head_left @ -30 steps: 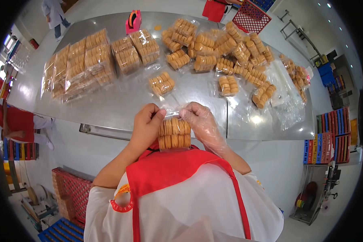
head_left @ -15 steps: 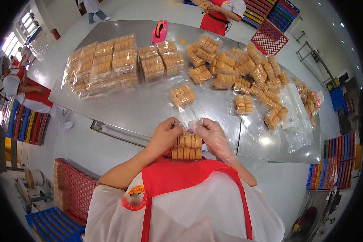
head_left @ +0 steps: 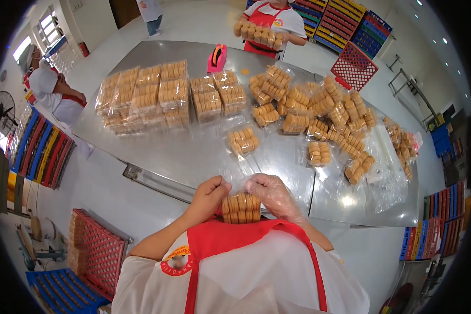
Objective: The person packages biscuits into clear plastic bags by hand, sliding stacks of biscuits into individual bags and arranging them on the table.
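A clear bag of round biscuits (head_left: 241,208) hangs upright in front of the red apron, its biscuits in two rows. My bare left hand (head_left: 210,194) pinches the bag's top at the left corner. On the right corner, my right hand (head_left: 273,194), in a clear plastic glove, pinches the same film. Just beyond my hands another biscuit bag (head_left: 243,141) lies on the metal table (head_left: 167,152). Stacked bags (head_left: 146,94) stand at the table's left, with two smaller stacks beside them. A loose heap of bags (head_left: 319,104) covers the right part.
A pink tape dispenser (head_left: 216,58) stands at the far edge. Empty clear bags (head_left: 384,172) lie at the right. Across the table a person (head_left: 269,26) holds several biscuit packs. Another person (head_left: 55,91) is at the left. A red crate (head_left: 102,251) stands at lower left.
The view has tilted up and shifted, so the table appears lower and further right. Both hands still pinch the bag's top. The person across the table now shows more fully, with packs in hand.
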Demonstrator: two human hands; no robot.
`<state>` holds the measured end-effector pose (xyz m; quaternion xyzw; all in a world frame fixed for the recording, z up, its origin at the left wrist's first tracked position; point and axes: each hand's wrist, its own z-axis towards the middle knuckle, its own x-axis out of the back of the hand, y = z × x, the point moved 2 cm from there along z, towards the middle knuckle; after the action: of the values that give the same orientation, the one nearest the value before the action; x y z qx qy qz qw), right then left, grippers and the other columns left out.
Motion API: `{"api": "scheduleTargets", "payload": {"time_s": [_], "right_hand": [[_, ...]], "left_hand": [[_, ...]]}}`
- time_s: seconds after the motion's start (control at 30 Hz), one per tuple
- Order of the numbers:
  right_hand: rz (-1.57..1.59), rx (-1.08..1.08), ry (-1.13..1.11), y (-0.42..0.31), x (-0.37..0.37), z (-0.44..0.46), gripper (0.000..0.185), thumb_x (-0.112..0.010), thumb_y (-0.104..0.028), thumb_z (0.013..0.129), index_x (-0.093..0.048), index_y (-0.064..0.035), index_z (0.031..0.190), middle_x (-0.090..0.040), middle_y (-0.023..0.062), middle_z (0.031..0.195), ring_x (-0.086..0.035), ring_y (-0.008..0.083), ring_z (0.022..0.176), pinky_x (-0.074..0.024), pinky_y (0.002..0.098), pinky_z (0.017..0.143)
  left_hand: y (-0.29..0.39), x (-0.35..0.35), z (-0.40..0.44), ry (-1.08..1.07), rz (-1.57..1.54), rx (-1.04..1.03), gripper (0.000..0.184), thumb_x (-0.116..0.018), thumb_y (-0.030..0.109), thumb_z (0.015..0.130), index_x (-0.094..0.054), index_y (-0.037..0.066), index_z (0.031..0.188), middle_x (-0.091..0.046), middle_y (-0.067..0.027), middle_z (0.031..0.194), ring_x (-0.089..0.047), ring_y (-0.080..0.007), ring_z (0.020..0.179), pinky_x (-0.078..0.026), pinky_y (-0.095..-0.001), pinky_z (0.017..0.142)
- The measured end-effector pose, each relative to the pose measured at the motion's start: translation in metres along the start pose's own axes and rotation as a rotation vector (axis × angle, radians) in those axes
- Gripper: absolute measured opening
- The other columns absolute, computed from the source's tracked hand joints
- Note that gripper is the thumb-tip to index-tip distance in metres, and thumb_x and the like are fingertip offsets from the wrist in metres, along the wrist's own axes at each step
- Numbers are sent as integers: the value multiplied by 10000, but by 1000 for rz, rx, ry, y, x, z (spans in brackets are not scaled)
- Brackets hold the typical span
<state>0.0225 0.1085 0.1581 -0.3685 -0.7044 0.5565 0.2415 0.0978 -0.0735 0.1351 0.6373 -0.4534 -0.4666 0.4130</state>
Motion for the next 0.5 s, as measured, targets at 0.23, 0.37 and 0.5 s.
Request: {"api": "scheduleTargets", "payload": {"time_s": [0.23, 0.37, 0.5], "right_hand": [[178, -122, -20, 0, -4, 0, 150, -605, -101, 939, -663, 21, 1004, -663, 78, 932, -616, 143, 875, -496, 276, 790], [170, -205, -53, 2, -2, 2, 184, -582, -129, 944, -666, 20, 1012, -656, 82, 959, -598, 139, 877, -486, 262, 764], [131, -196, -104, 16, 4, 5, 235, -570, -177, 953, -681, 20, 1017, -662, 86, 973, -606, 152, 906, -500, 282, 797]], "left_hand": [[-5, -2, -4, 67, -245, -19, 56, -565, 29, 877, -584, 34, 825, -532, 9, 741, -472, -77, 676, -389, -234, 619], [4, -1, -9, 49, -296, 145, 156, -529, -29, 859, -662, -31, 939, -635, -65, 811, -600, -138, 732, -484, -254, 685], [1, 8, -12, -18, -242, 224, 262, -503, -35, 869, -687, -91, 1047, -697, -142, 933, -667, -184, 834, -537, -281, 770]]}}
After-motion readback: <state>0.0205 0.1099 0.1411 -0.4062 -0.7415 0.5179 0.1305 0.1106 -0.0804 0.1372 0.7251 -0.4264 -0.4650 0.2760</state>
